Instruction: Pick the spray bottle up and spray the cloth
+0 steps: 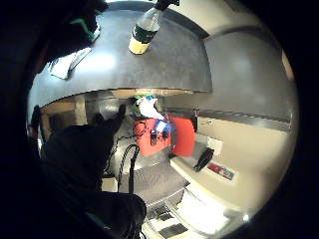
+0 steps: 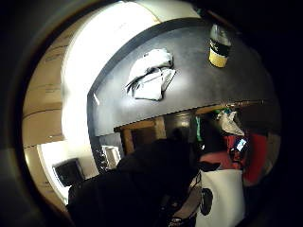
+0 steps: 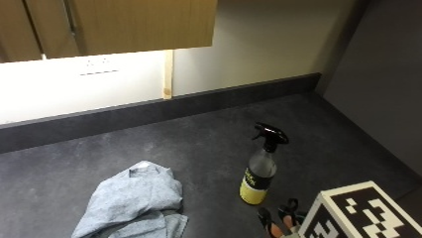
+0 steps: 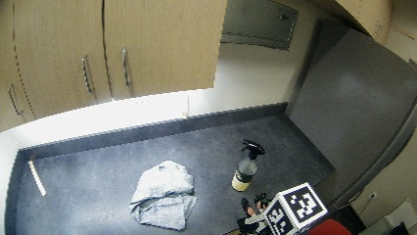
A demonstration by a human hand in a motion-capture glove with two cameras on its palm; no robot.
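- Lying crumpled on the dark grey countertop [image 3: 217, 144], at the left of the outside view, is a light grey-blue cloth [image 3: 135, 203], touched by nothing.
- Standing upright well right of the cloth is the spray bottle [image 3: 262, 166]: black trigger head, clear body, yellow liquid low in it, a dark label band around it.
- Just right of the bottle's base and nearer the counter's front edge, the gloved right hand [image 3: 280, 218] shows only as a few black fingertips; it stands apart from the bottle, and whether the fingers are spread or curled cannot be told.
- Above the counter's back hang wooden cabinets [image 4: 110, 49].
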